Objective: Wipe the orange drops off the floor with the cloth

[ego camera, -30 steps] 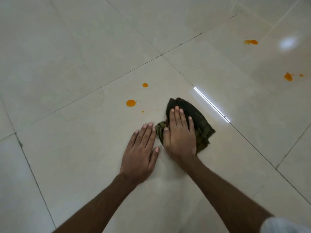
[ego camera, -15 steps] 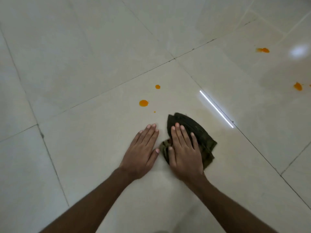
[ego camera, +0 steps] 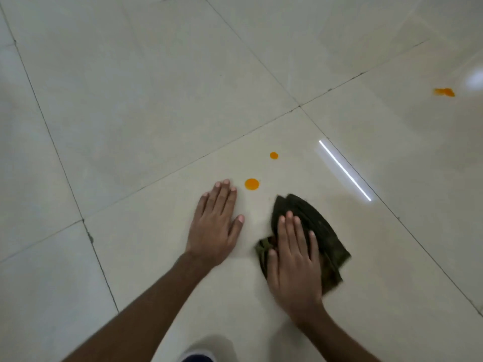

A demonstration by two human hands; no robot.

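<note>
Head view: the right hand (ego camera: pixel 294 257) presses flat, fingers straight, on the crumpled dark olive cloth (ego camera: pixel 321 231), on the glossy cream tiled floor (ego camera: pixel 130 100). Unwiped: a large round orange drop (ego camera: pixel 252 184) and a small one (ego camera: pixel 273 155) toward the tile's far corner, plus an orange smear (ego camera: pixel 444 92) near the floor's right edge. The left hand (ego camera: pixel 214 226), flat and holding nothing, lies just beside the large drop, possibly in the way.

The left hand (ego camera: pixel 214 226) is laid flat on the floor (ego camera: pixel 136 121), palm down, fingers straight and together, thumb spread aside. The right hand (ego camera: pixel 294 259) is pressed palm down, fingers straight, on the cloth (ego camera: pixel 322 231). Both bare forearms are extended forward.
</note>
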